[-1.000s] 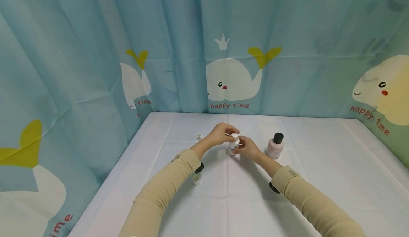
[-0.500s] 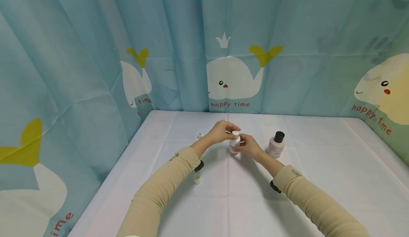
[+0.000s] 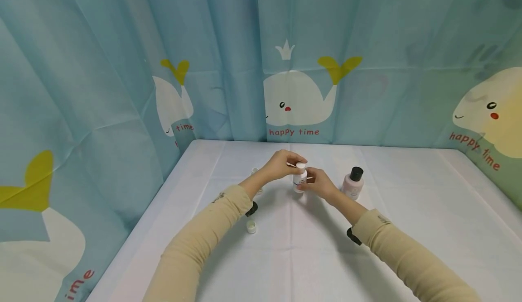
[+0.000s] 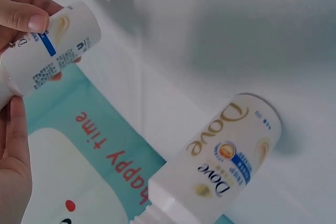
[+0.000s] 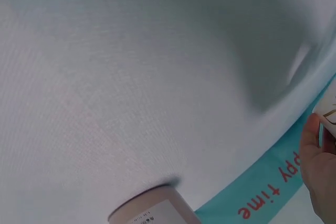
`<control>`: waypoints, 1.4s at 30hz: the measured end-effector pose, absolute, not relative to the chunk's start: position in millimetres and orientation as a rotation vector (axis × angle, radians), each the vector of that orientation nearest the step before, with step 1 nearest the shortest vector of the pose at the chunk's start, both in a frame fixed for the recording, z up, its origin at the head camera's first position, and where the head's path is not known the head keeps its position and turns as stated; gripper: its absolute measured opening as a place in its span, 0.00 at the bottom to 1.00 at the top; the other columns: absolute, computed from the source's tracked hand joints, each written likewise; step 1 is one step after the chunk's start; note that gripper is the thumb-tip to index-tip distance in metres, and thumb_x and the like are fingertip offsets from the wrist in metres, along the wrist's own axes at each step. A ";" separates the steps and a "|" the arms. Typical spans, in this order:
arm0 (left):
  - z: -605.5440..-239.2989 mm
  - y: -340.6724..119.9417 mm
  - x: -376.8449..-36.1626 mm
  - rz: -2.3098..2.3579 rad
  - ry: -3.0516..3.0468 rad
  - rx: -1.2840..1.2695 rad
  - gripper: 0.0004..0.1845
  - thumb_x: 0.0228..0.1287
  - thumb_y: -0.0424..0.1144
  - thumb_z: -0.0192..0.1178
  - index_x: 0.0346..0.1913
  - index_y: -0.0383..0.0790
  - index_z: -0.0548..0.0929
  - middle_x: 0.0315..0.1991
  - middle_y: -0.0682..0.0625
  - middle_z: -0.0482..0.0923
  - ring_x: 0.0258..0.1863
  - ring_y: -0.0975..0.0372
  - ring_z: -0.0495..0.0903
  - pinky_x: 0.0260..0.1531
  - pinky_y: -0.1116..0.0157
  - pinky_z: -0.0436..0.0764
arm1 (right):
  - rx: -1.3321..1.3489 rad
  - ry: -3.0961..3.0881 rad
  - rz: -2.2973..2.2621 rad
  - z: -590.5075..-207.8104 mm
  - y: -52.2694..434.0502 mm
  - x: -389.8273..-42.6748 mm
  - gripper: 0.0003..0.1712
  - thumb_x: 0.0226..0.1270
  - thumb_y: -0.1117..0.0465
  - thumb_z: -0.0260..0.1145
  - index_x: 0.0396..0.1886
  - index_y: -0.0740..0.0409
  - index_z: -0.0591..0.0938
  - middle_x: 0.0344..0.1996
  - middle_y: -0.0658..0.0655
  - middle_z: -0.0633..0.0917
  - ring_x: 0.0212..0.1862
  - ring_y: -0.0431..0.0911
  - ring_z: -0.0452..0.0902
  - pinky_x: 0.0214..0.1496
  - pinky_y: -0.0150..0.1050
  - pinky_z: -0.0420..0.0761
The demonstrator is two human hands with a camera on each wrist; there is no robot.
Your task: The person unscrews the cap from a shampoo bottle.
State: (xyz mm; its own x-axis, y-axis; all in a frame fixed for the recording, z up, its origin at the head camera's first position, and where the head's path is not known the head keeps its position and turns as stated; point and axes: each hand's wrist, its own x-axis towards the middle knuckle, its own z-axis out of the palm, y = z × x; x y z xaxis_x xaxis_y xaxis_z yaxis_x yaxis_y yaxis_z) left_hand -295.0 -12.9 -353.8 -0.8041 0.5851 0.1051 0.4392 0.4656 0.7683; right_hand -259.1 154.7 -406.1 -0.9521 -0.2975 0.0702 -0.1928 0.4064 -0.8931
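A white Dove bottle (image 3: 299, 185) is held between both hands near the middle of the table. My left hand (image 3: 280, 165) pinches the white cap (image 3: 301, 166) at its top. Fingers of my right hand (image 3: 320, 184) grip the bottle's body from the right side. In the left wrist view, the right thumb (image 4: 31, 19) lies across the label of this held bottle (image 4: 58, 45). Another white Dove bottle (image 4: 220, 156) stands with an uncapped, threaded neck, partly hidden behind my left wrist in the head view. Only a corner of the held bottle (image 5: 329, 111) shows in the right wrist view.
A pink bottle (image 3: 352, 187) with a black cap stands to the right of my right hand. A loose white cap (image 3: 251, 227) lies near my left forearm, its hollow side up. Behind the white-covered table (image 3: 293, 266) hangs a blue curtain (image 3: 228, 57) with whale prints.
The whole head view shifts slightly. My left hand, on the cap, rises a little in the picture. The right hand keeps its grip on the bottle.
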 end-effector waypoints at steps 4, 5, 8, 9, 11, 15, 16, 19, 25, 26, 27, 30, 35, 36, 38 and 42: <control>-348.5 -14.9 -294.3 1.298 2.505 0.935 0.17 0.58 0.29 0.63 0.52 0.32 0.81 0.51 0.40 0.81 0.50 0.52 0.80 0.46 0.71 0.81 | -0.470 2.556 -1.631 -401.5 156.1 -257.6 0.27 0.58 0.69 0.67 0.56 0.77 0.72 0.51 0.75 0.78 0.49 0.61 0.79 0.50 0.45 0.82; -346.9 -15.5 -294.0 1.304 2.504 0.946 0.17 0.58 0.29 0.63 0.51 0.32 0.81 0.51 0.40 0.81 0.50 0.51 0.80 0.47 0.71 0.81 | -0.483 2.562 -1.633 -400.1 156.4 -256.9 0.27 0.58 0.69 0.67 0.56 0.77 0.72 0.51 0.74 0.78 0.49 0.61 0.79 0.49 0.44 0.82; -341.2 -16.6 -291.6 1.333 2.486 0.953 0.16 0.58 0.30 0.63 0.51 0.32 0.82 0.52 0.39 0.80 0.51 0.50 0.79 0.48 0.70 0.81 | -0.497 2.577 -1.635 -396.7 158.0 -254.8 0.26 0.58 0.68 0.68 0.55 0.76 0.73 0.51 0.73 0.79 0.49 0.60 0.79 0.50 0.45 0.82; -339.4 -16.9 -290.4 1.341 2.479 0.954 0.16 0.58 0.30 0.63 0.51 0.32 0.82 0.52 0.39 0.80 0.51 0.50 0.79 0.48 0.70 0.81 | -0.506 2.588 -1.629 -395.4 158.9 -253.6 0.26 0.58 0.68 0.68 0.55 0.75 0.73 0.50 0.73 0.79 0.49 0.60 0.79 0.50 0.45 0.82; -335.9 -17.5 -287.5 1.357 2.464 0.951 0.16 0.58 0.30 0.64 0.51 0.32 0.82 0.52 0.40 0.80 0.51 0.51 0.79 0.49 0.70 0.81 | -0.527 2.612 -1.608 -392.8 161.4 -250.7 0.27 0.58 0.67 0.68 0.56 0.74 0.74 0.50 0.72 0.80 0.48 0.59 0.80 0.50 0.46 0.82; -330.8 -17.1 -282.8 1.398 2.431 0.957 0.17 0.59 0.31 0.64 0.52 0.33 0.81 0.52 0.42 0.81 0.50 0.54 0.80 0.49 0.70 0.81 | -0.566 2.643 -1.595 -387.1 167.6 -245.3 0.26 0.57 0.67 0.69 0.55 0.72 0.75 0.48 0.70 0.81 0.47 0.57 0.80 0.47 0.43 0.83; -329.6 -17.0 -281.8 1.407 2.425 0.957 0.17 0.59 0.31 0.64 0.52 0.33 0.81 0.52 0.42 0.81 0.50 0.55 0.80 0.49 0.70 0.81 | -0.579 2.643 -1.596 -385.4 168.8 -244.1 0.26 0.58 0.67 0.69 0.55 0.72 0.75 0.47 0.70 0.81 0.46 0.56 0.80 0.46 0.42 0.83; -325.6 -17.2 -278.5 1.424 2.423 0.949 0.17 0.59 0.33 0.64 0.52 0.35 0.82 0.51 0.43 0.81 0.47 0.57 0.80 0.47 0.71 0.81 | -0.598 2.620 -1.617 -379.0 171.7 -240.3 0.25 0.57 0.67 0.69 0.55 0.73 0.75 0.47 0.71 0.81 0.45 0.55 0.81 0.45 0.37 0.83; -314.2 -19.8 -270.1 1.450 2.408 0.950 0.17 0.59 0.33 0.65 0.52 0.36 0.82 0.51 0.44 0.82 0.46 0.58 0.81 0.47 0.71 0.81 | -0.603 2.606 -1.612 -364.4 175.0 -229.6 0.26 0.59 0.65 0.69 0.55 0.71 0.75 0.47 0.68 0.81 0.44 0.50 0.80 0.44 0.31 0.82; -312.0 -20.8 -268.4 1.463 2.400 0.947 0.18 0.59 0.33 0.65 0.53 0.36 0.82 0.51 0.44 0.81 0.46 0.58 0.81 0.47 0.71 0.81 | -0.609 2.613 -1.608 -361.8 175.1 -227.4 0.25 0.59 0.64 0.68 0.55 0.70 0.75 0.47 0.68 0.81 0.44 0.50 0.80 0.44 0.31 0.81; -309.9 -22.0 -266.7 1.477 2.393 0.941 0.18 0.59 0.33 0.65 0.53 0.37 0.82 0.52 0.44 0.81 0.46 0.58 0.81 0.47 0.71 0.81 | -0.607 2.618 -1.609 -359.4 175.0 -225.5 0.25 0.59 0.64 0.68 0.55 0.70 0.75 0.47 0.67 0.81 0.44 0.49 0.79 0.44 0.30 0.81; -303.9 -26.1 -261.0 1.527 2.364 0.922 0.19 0.58 0.33 0.65 0.54 0.37 0.81 0.52 0.44 0.81 0.45 0.59 0.80 0.47 0.70 0.81 | -0.623 2.610 -1.631 -354.1 174.7 -220.1 0.25 0.60 0.64 0.68 0.56 0.70 0.75 0.49 0.67 0.81 0.45 0.48 0.78 0.45 0.29 0.80; -294.0 -31.3 -252.2 1.565 2.337 0.903 0.19 0.58 0.33 0.65 0.54 0.38 0.81 0.52 0.44 0.81 0.44 0.61 0.80 0.45 0.70 0.82 | -0.616 2.587 -1.656 -344.2 173.0 -211.9 0.26 0.60 0.65 0.68 0.57 0.68 0.74 0.51 0.67 0.80 0.48 0.51 0.78 0.47 0.30 0.80; -292.2 -31.5 -250.3 1.570 2.335 0.904 0.19 0.58 0.33 0.65 0.54 0.38 0.81 0.52 0.45 0.81 0.44 0.62 0.80 0.45 0.70 0.82 | -0.609 2.587 -1.658 -341.7 173.2 -209.6 0.26 0.59 0.65 0.68 0.57 0.68 0.74 0.51 0.67 0.80 0.48 0.51 0.78 0.46 0.31 0.81; -289.1 -31.6 -245.8 1.589 2.332 0.903 0.19 0.58 0.34 0.65 0.54 0.38 0.81 0.52 0.45 0.81 0.43 0.62 0.80 0.43 0.69 0.82 | -0.599 2.573 -1.674 -335.8 174.3 -204.4 0.26 0.59 0.65 0.68 0.57 0.69 0.74 0.50 0.68 0.80 0.46 0.49 0.79 0.45 0.32 0.82; -285.3 -31.4 -235.8 1.671 2.292 0.914 0.17 0.60 0.33 0.64 0.53 0.37 0.81 0.52 0.44 0.81 0.43 0.63 0.81 0.44 0.68 0.83 | -0.596 2.535 -1.718 -326.5 176.5 -194.4 0.26 0.59 0.66 0.68 0.56 0.70 0.74 0.46 0.66 0.80 0.41 0.41 0.80 0.42 0.33 0.83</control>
